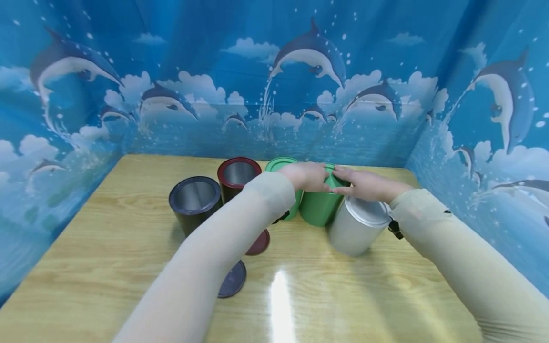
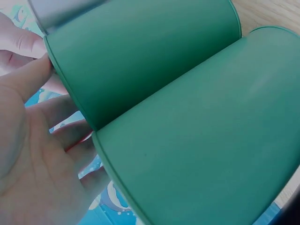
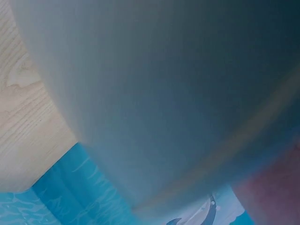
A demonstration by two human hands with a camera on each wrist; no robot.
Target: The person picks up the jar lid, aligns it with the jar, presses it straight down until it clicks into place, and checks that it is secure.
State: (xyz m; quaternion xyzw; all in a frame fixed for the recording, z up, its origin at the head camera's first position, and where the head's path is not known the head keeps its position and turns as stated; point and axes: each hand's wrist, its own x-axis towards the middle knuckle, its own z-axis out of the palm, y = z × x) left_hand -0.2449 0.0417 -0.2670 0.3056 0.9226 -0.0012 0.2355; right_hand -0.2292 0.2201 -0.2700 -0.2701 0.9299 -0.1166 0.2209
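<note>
Both hands, left hand (image 1: 306, 175) and right hand (image 1: 364, 185), pressing flat-fingered on the green cylindrical tin's lid (image 1: 333, 174), seating it; silver lidded tin (image 1: 357, 226) at four o'clock.

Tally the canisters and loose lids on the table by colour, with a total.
Green canisters: 2, front one under both hands, rear one
Silver canister: 1
Dark red canister: 1
Dark navy canister: 1
Loose lids: 2, dark red, dark navy
Total: 7
</note>
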